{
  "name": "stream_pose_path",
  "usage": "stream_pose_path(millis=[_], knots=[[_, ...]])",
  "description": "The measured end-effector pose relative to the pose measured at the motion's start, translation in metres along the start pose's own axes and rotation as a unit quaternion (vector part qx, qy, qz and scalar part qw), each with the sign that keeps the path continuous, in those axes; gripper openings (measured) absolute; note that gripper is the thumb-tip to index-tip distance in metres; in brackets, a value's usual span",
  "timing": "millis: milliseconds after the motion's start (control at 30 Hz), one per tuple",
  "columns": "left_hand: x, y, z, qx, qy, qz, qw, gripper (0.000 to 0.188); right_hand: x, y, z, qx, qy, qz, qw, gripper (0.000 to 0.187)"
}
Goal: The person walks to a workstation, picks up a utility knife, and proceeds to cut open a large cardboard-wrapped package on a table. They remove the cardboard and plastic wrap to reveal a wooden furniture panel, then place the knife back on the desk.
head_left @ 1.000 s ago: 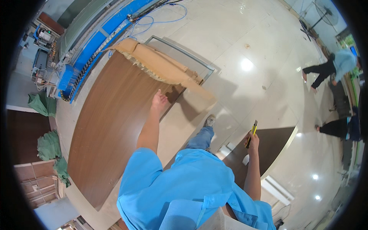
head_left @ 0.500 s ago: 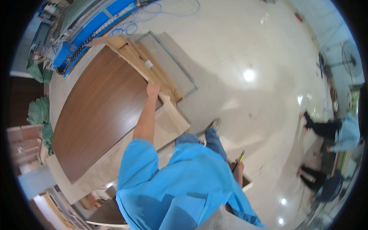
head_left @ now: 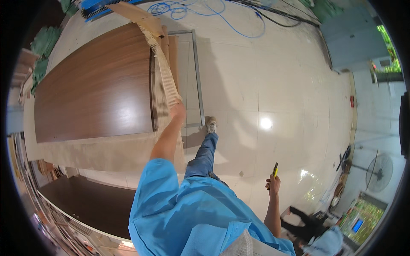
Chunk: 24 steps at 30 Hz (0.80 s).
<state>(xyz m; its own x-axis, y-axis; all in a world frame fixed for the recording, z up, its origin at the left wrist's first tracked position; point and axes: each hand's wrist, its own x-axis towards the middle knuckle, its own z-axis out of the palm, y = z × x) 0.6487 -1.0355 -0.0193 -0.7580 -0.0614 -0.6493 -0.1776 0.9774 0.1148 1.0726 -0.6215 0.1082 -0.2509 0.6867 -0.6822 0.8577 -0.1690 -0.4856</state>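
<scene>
A stack of dark brown wood-grain panels (head_left: 96, 85) lies at the left, with brown cardboard under and around it. At the stack's right end, a corrugated cardboard flap (head_left: 161, 77) stands folded outward, its ribbed inner side showing. My left hand (head_left: 178, 112) is closed on the near edge of this flap, arm stretched forward. Held out to the right over the floor, my right hand (head_left: 273, 184) grips a yellow and black utility knife (head_left: 275, 170), tip pointing away from me. The knife touches nothing else.
A grey metal frame (head_left: 197, 77) sits just right of the flap, by my shoe (head_left: 211, 124). Blue hoses (head_left: 175, 9) curl on the floor ahead. A dark board (head_left: 85, 202) is at the lower left. A person (head_left: 316, 234) and a fan (head_left: 379, 173) are at the right.
My view has turned right. My left hand has pulled the cardboard flap rightward, away from the panels' end. My right hand with the knife has swung out from beside my body.
</scene>
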Motion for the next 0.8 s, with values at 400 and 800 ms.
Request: stream_pose_path(millis=[400, 800], knots=[[-0.056, -0.016, -0.011, -0.159, 0.128, -0.042, 0.978, 0.072, 0.043, -0.401, 0.287, -0.271, -0.141, -0.479, 0.823, 0.032], [-0.065, 0.015, -0.026, -0.223, 0.108, -0.203, 0.947, 0.068, -0.082, -0.709, 0.673, -0.345, -0.33, -0.698, 0.533, 0.047]])
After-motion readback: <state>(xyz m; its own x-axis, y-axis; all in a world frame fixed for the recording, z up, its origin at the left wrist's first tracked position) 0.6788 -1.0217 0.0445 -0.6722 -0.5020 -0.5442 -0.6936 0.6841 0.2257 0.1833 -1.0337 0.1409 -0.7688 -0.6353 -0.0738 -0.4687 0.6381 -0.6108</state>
